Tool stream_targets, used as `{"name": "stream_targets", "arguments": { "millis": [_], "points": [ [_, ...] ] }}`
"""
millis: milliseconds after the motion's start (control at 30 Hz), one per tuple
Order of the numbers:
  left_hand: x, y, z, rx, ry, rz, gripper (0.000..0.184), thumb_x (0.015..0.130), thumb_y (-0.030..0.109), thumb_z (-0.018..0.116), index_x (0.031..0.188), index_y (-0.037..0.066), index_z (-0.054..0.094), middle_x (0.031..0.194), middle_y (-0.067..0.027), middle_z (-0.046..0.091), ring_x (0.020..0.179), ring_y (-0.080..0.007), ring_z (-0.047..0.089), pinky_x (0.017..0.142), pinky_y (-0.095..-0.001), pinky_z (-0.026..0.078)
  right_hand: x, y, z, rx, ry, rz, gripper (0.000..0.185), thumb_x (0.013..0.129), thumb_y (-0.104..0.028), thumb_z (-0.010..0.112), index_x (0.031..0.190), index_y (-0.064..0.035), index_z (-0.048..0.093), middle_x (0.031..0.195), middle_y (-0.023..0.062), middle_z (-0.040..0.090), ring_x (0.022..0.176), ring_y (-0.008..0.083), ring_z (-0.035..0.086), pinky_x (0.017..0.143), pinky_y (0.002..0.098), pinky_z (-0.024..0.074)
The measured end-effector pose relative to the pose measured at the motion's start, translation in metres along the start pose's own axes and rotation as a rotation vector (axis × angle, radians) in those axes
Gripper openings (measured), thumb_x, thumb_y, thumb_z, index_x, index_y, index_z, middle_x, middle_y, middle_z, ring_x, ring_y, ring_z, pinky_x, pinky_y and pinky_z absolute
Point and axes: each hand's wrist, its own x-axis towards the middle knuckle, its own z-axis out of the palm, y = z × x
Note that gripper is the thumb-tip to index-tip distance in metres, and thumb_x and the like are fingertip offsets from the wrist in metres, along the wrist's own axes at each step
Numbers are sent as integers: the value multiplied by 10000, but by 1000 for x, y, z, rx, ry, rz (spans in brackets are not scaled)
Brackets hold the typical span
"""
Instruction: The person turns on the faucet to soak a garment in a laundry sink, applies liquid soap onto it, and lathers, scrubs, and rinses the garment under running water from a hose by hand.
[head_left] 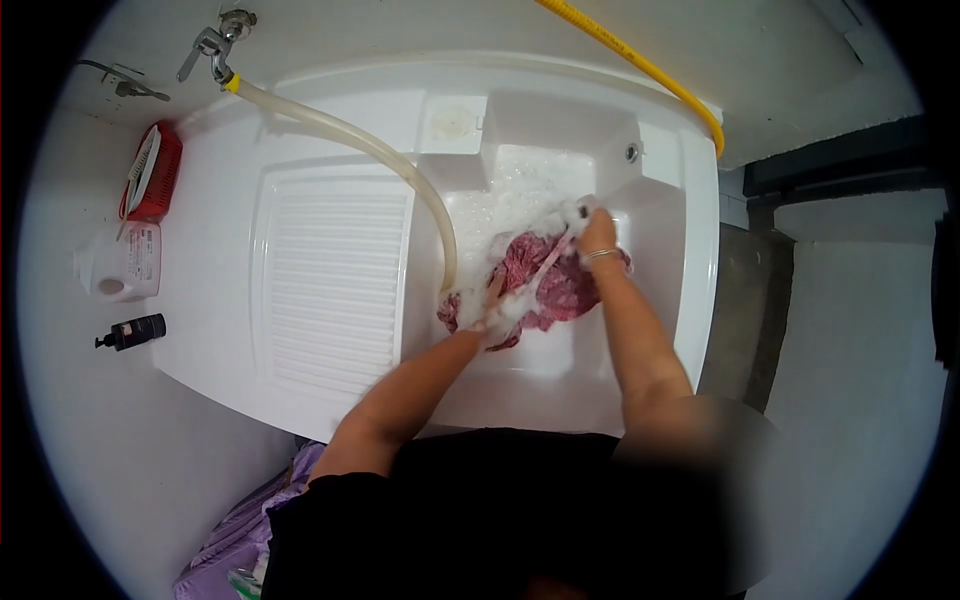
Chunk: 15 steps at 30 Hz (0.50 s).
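Note:
A wet red and pink patterned cloth [568, 290] lies bunched in the white sink basin [655, 300], partly covered in foam. My right hand [598, 232], with a bracelet at its wrist, is closed at the cloth's upper right edge, with foam around its fingers. Lower left, my left hand [487, 312] rests on the cloth near a strip of foam, its fingers partly stretched out over the fabric. Foam hides some of its fingertips. A pale strip of the cloth runs diagonally between both hands.
A clear hose [378, 150] runs from the tap [215, 50] into the basin's left side. The ribbed washboard [335, 270] is left of the basin. Along the left edge are a red basket [168, 170], a detergent jug [130, 262] and a black pump bottle [138, 331]. A yellow hose [640, 62] hangs upper right.

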Motion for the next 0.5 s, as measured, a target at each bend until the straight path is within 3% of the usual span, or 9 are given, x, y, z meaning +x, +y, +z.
{"name": "stream_targets", "arguments": {
  "millis": [67,100,167,300,367,433,467,500],
  "points": [
    [-35,-7,-73,637,485,-881,538,878,341,425,1274,-14,340,1104,-174,499,957,-233,524,896,-285,380,4,-12,-41,178,-222,249,500,614,-323,726,984,-36,552,1006,201,565,945,309,547,809,348,432],
    [24,40,0,359,429,-832,517,869,340,442,1203,-54,406,1037,-172,530,903,-210,536,872,-293,394,-8,-12,-42,178,-216,248,500,614,-323,726,984,-36,552,1006,201,565,945,309,547,809,348,432],
    [44,70,45,72,460,-737,513,868,336,445,1202,-52,406,1042,-173,527,909,-209,534,874,-291,392,-46,-8,-34,-315,-6,-190,482,644,-380,709,963,-51,560,896,175,602,858,296,581,739,345,455],
    [37,60,26,101,595,-684,504,867,328,451,1199,-49,406,1051,-175,520,922,-206,529,879,-287,387,-71,19,7,-602,285,-425,415,678,-403,673,886,-55,585,753,143,620,711,313,598,636,363,470],
    [24,45,7,213,707,-701,499,867,324,454,1197,-47,406,1056,-175,517,929,-204,526,882,-285,385,-71,-7,24,399,-43,-37,277,715,-313,615,825,-59,593,669,134,600,644,345,578,592,398,460],
    [21,40,8,119,783,-732,495,866,320,457,1196,-45,406,1061,-176,514,935,-203,524,884,-282,383,-90,-23,49,190,-193,-136,228,738,-244,573,832,-37,579,788,195,573,750,348,557,682,433,435],
    [23,44,11,-20,784,-753,493,866,318,459,1195,-45,406,1063,-177,512,939,-202,523,886,-281,382,-109,-52,46,96,-248,-195,224,731,-246,552,801,-33,565,767,199,561,717,354,539,650,459,416],
    [27,50,17,-146,724,-761,491,865,316,460,1194,-44,407,1066,-177,510,942,-201,522,887,-280,381,-117,-93,22,205,-33,-462,220,742,-259,519,767,-47,576,736,202,560,687,342,548,639,454,418]
  ]
}}
